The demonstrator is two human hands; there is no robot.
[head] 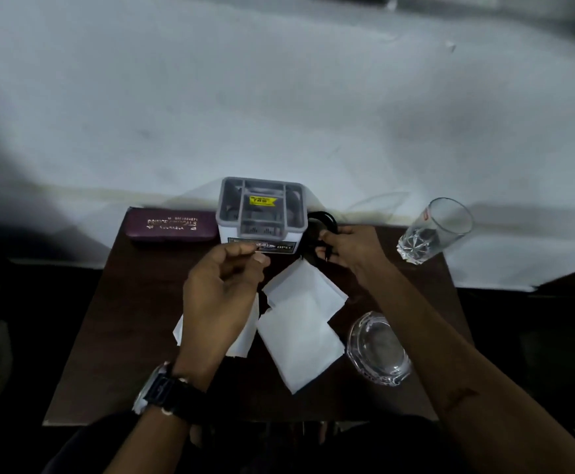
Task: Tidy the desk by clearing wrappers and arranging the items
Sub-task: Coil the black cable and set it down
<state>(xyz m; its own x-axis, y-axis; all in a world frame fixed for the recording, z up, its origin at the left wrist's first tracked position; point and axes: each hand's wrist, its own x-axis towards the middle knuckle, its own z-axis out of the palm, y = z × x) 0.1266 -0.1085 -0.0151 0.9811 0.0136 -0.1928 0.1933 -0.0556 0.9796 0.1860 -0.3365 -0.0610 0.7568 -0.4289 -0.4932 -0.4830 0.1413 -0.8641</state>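
dark desk (115, 336) | grey organizer (260, 210): yellow sticker inside | ashtray (378, 348), glass (433, 230): empty

A small dark brown table (115, 336) fills the lower centre of the frame. Along its far edge sit a maroon spectacle case (173, 227) at left, a grey organiser box (261, 213) (yellow sticker inside) at centre and a drinking glass (433, 230) at upper right. White papers (303, 319) lie mid-table, a glass ashtray (378, 350) just right of them.
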